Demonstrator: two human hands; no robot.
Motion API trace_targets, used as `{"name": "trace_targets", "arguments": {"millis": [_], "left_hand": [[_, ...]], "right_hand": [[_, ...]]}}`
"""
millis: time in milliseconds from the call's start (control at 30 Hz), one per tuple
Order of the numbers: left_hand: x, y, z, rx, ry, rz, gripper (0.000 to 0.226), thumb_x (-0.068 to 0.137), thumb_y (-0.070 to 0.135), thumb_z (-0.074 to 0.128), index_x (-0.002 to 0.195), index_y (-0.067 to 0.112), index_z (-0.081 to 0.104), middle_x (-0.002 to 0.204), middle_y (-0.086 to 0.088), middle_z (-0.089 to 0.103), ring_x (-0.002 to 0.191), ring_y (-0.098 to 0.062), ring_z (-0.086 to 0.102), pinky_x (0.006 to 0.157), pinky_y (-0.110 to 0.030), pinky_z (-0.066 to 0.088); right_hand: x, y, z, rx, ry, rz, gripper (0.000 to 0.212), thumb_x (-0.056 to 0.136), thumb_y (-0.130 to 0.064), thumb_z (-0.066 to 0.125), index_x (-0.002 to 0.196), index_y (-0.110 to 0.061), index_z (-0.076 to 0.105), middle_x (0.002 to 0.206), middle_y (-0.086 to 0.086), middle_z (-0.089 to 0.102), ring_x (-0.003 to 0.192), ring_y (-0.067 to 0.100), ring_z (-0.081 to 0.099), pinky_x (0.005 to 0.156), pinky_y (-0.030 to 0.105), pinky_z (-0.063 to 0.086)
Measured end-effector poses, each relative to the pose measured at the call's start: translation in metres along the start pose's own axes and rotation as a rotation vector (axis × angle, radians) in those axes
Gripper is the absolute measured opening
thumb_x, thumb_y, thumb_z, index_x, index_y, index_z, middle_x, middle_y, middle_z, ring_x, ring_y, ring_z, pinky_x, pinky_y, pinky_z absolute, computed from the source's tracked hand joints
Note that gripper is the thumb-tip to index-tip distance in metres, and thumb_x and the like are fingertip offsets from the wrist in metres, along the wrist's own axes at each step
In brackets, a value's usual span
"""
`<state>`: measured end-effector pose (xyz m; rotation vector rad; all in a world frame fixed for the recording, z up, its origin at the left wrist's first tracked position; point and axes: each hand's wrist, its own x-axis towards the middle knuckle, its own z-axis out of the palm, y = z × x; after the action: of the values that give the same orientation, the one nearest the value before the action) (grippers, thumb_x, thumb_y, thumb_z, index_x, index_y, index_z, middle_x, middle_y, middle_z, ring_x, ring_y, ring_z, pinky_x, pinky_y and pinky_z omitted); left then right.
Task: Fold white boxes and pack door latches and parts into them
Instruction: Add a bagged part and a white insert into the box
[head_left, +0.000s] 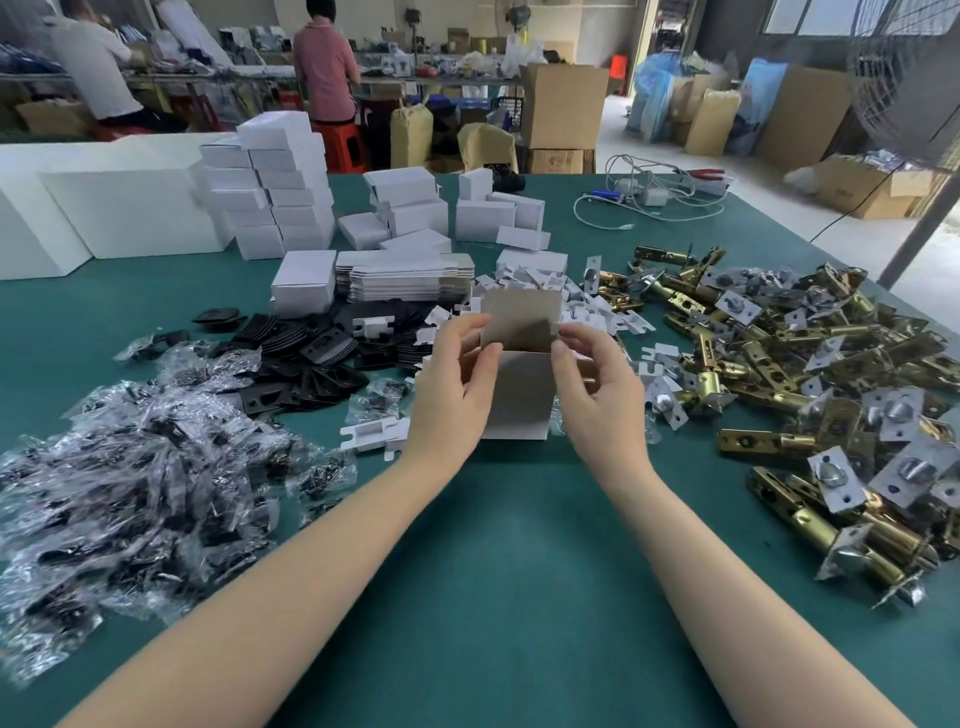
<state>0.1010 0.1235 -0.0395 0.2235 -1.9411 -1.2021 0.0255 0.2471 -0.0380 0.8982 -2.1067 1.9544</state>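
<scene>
Both hands, left (451, 387) and right (597, 392), pinch the white box (519, 395); its inside is hidden.

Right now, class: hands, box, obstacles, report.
Left hand and right hand grip small white cardboard box. Top flap up, unpacked. Nothing obstructing.

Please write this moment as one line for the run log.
step: folding box | left hand: grips box | right hand: grips box | top flap: open | latches: unpacked, table
</scene>
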Motion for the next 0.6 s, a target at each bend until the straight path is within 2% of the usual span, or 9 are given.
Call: {"name": "trace_targets", "arguments": {"millis": [67,200,267,333,433,533,600], "left_hand": [[-0.005,-0.002,0.0,-0.002,0.028,0.028,0.021,0.099,0.022,0.052,0.116,0.034,0.054,0.108,0.041,0.058,0.105,0.011,0.058,0.087,-0.005,0.041],[-0.004,-0.001,-0.002,-0.012,0.009,0.045,0.022,0.1,0.025,0.045,0.099,0.038,0.062,0.086,0.03,0.063,0.081,0.007,0.058,0.074,-0.009,0.04],[0.002,0.002,-0.003,-0.082,0.035,-0.019,0.023,0.094,0.02,0.049,0.094,0.037,0.065,0.091,0.026,0.065,0.086,0.004,0.06,0.076,-0.011,0.043],[0.007,0.006,-0.003,-0.192,0.042,-0.106,0.026,0.092,0.013,0.055,0.102,0.035,0.064,0.098,0.021,0.067,0.088,0.007,0.061,0.077,-0.009,0.045],[0.013,0.011,-0.011,-0.294,-0.033,-0.139,0.046,0.095,0.002,0.055,0.119,0.041,0.054,0.106,0.011,0.066,0.087,0.005,0.064,0.077,-0.011,0.047],[0.017,0.006,-0.022,-0.178,-0.196,-0.029,0.034,0.096,0.003,0.054,0.114,0.031,0.063,0.097,0.022,0.069,0.083,0.004,0.064,0.073,-0.008,0.045],[0.017,0.004,-0.028,-0.111,-0.22,-0.004,0.026,0.096,0.002,0.056,0.109,0.022,0.067,0.089,0.025,0.068,0.078,0.007,0.062,0.069,-0.006,0.044]], "right_hand": [[0.006,-0.004,-0.002,0.021,-0.022,-0.001,0.016,0.098,-0.028,0.057,0.096,-0.041,0.064,0.09,-0.031,0.065,0.075,-0.004,0.059,0.064,0.009,0.042],[0.022,-0.005,-0.005,0.031,-0.107,0.089,0.013,0.092,-0.022,0.066,0.083,-0.031,0.063,0.077,-0.02,0.065,0.068,-0.002,0.057,0.062,0.017,0.046],[0.029,-0.007,-0.005,0.089,-0.139,0.167,0.02,0.089,-0.015,0.066,0.092,-0.032,0.057,0.086,-0.012,0.063,0.071,0.001,0.057,0.064,0.017,0.046],[0.034,-0.01,-0.005,0.114,-0.174,0.208,0.037,0.088,-0.008,0.062,0.1,-0.041,0.051,0.102,-0.004,0.063,0.081,0.01,0.06,0.069,0.024,0.05],[0.035,-0.013,-0.006,0.025,-0.215,0.1,0.041,0.087,-0.002,0.056,0.099,-0.042,0.057,0.106,-0.007,0.065,0.082,0.008,0.06,0.071,0.024,0.049],[0.03,-0.012,-0.009,-0.063,-0.193,-0.044,0.033,0.086,-0.001,0.057,0.102,-0.03,0.063,0.1,-0.01,0.066,0.084,0.004,0.06,0.073,0.018,0.047],[0.025,-0.01,-0.013,-0.124,-0.181,-0.184,0.032,0.085,0.002,0.058,0.101,-0.024,0.066,0.098,-0.015,0.065,0.087,0.005,0.06,0.077,0.015,0.046]]}}
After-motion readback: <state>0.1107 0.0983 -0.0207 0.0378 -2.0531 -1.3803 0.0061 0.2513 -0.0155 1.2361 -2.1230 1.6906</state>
